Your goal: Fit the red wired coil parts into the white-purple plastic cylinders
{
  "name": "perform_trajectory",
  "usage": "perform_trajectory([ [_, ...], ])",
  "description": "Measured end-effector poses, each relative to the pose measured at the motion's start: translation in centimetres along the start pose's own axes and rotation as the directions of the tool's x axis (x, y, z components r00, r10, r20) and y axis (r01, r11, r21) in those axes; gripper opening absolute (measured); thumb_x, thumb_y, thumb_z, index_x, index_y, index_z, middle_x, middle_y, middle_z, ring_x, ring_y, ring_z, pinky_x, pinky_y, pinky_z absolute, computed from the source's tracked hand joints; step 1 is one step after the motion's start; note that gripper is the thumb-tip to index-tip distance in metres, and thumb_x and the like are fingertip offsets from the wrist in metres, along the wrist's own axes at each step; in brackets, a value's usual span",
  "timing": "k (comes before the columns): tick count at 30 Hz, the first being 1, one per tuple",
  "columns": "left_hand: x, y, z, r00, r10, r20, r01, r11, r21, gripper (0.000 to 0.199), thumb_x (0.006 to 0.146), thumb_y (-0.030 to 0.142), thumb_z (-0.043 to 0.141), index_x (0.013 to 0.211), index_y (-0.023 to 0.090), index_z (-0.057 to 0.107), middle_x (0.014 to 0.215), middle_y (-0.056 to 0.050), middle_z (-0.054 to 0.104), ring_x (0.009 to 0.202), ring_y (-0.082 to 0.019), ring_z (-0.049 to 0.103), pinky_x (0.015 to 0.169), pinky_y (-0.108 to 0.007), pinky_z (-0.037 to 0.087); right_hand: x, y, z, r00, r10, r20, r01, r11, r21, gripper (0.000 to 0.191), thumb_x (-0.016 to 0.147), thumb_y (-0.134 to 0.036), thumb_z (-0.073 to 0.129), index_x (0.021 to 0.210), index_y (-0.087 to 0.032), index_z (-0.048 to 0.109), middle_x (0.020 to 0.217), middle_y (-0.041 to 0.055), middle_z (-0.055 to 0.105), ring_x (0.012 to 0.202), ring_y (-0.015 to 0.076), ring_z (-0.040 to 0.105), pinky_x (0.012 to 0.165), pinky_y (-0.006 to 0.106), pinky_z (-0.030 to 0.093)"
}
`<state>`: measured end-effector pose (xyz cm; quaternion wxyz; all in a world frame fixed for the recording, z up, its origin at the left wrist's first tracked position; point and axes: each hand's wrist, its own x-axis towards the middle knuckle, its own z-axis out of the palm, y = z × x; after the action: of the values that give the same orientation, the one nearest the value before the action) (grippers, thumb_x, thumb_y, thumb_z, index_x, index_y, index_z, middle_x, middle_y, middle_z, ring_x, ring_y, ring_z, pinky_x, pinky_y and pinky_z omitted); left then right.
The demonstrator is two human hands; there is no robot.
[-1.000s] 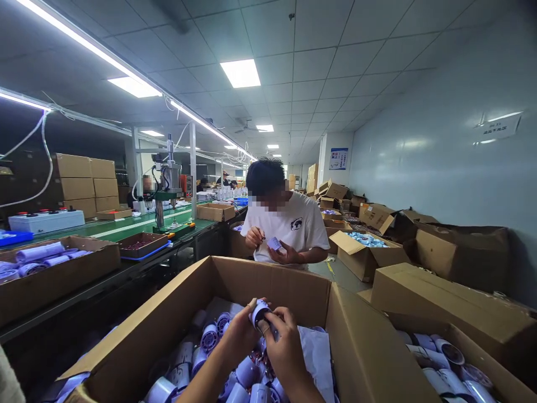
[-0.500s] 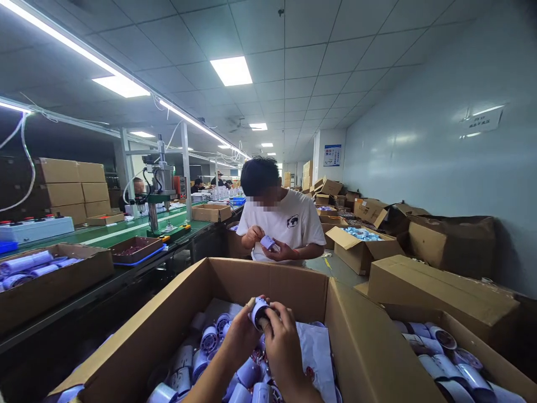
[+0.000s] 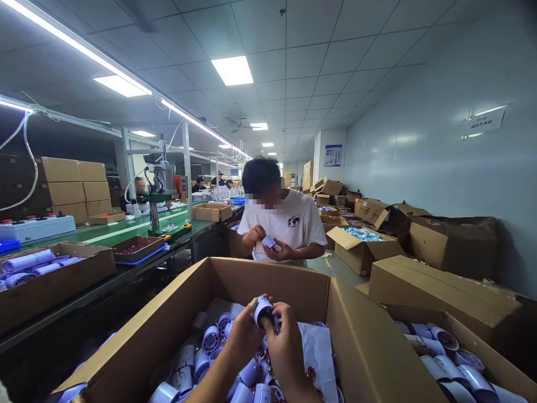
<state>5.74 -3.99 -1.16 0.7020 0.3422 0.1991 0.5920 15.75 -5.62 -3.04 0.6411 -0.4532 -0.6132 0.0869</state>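
A white cylindrical plastic housing point(image 3: 262, 309) is held above the big open cardboard box point(image 3: 268, 275). My left hand point(image 3: 245, 330) is closed around the housing from its left side. At the open end, my right hand point(image 3: 283, 336) has its thumb or a finger inside the rim and other fingers bent over the right edge. Whether a small part is pinched there is hidden. Below both hands lie many similar white housings point(image 3: 210, 338), some with a vented end showing, and small reddish wires among them. A white sheet point(image 3: 316, 352) lies to the right inside the box.
A co-worker in a white T-shirt point(image 3: 296, 224) stands across the box, holding a similar housing point(image 3: 271, 242). An open box of white housings point(image 3: 457, 364) is at right. Along the left runs a green conveyor bench point(image 3: 121, 238) with a press machine point(image 3: 161, 190).
The housing stays in my left hand, its open end turned slightly. My right fingers have shifted and spread a little at its rim. The view has moved slightly.
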Motion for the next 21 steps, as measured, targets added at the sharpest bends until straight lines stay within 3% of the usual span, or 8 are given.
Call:
perform_trajectory([
  [3,0.0,-0.2,0.0,1.000,-0.009,0.004,0.009,1.000,0.015,0.030,0.073,0.033,0.067,0.096,0.015,0.069,0.102,-0.010,0.070,0.113,-0.026,0.057,0.100,-0.035,0.042,0.0,-0.3,0.1,0.994,0.108,-0.028,-0.106,0.992,0.073,0.015,0.076,-0.025,0.058,0.091,-0.022,0.059,0.089,0.0050,0.067,0.083,0.0214,0.061,0.074,0.032,0.048],
  [6,-0.3,-0.3,0.0,0.997,0.077,-0.001,-0.076,0.988,0.133,0.030,0.070,0.027,0.070,0.097,0.015,0.069,0.103,-0.009,0.070,0.112,-0.026,0.057,0.101,-0.034,0.042,0.1,-0.6,0.2,0.992,0.120,-0.035,-0.115,0.984,0.133,0.027,0.073,-0.020,0.058,0.100,-0.021,0.062,0.100,0.0082,0.067,0.095,0.0236,0.060,0.086,0.037,0.046],
  [10,-0.7,-0.4,-0.5,0.982,0.190,0.009,-0.180,0.914,0.363,0.033,0.065,0.021,0.074,0.097,0.017,0.069,0.107,-0.008,0.069,0.112,-0.026,0.057,0.101,-0.035,0.042,0.7,-1.1,0.1,0.971,0.238,0.026,-0.238,0.947,0.216,0.026,0.065,-0.014,0.060,0.089,-0.019,0.068,0.101,0.0090,0.069,0.098,0.0244,0.061,0.092,0.038,0.044],
  [15,-0.9,-0.7,-0.9,0.977,0.207,0.055,-0.208,0.859,0.468,0.057,0.048,0.010,0.082,0.102,0.020,0.067,0.112,-0.010,0.067,0.112,-0.029,0.057,0.099,-0.038,0.043,1.3,-1.7,-0.4,0.885,0.449,0.126,-0.466,0.841,0.276,0.022,0.059,-0.016,0.062,0.079,-0.019,0.070,0.090,0.0065,0.073,0.089,0.0242,0.065,0.084,0.034,0.047],
  [17,-0.9,-0.8,-0.7,0.976,0.210,0.056,-0.210,0.850,0.482,0.055,0.051,0.013,0.081,0.104,0.020,0.067,0.114,-0.010,0.066,0.113,-0.029,0.056,0.101,-0.038,0.042,1.4,-1.6,-0.4,0.858,0.494,0.141,-0.513,0.808,0.290,0.021,0.058,-0.017,0.062,0.077,-0.019,0.070,0.086,0.0054,0.073,0.084,0.0233,0.065,0.078,0.031,0.049],
  [21,-1.0,-0.9,-0.2,0.988,0.155,0.004,-0.139,0.874,0.466,0.041,0.061,0.023,0.075,0.101,0.020,0.068,0.110,-0.008,0.068,0.113,-0.027,0.056,0.101,-0.038,0.041,1.1,-1.3,0.1,0.848,0.523,0.091,-0.524,0.797,0.301,0.017,0.059,-0.018,0.059,0.074,-0.020,0.067,0.081,0.0032,0.072,0.079,0.0209,0.064,0.073,0.028,0.047],
])
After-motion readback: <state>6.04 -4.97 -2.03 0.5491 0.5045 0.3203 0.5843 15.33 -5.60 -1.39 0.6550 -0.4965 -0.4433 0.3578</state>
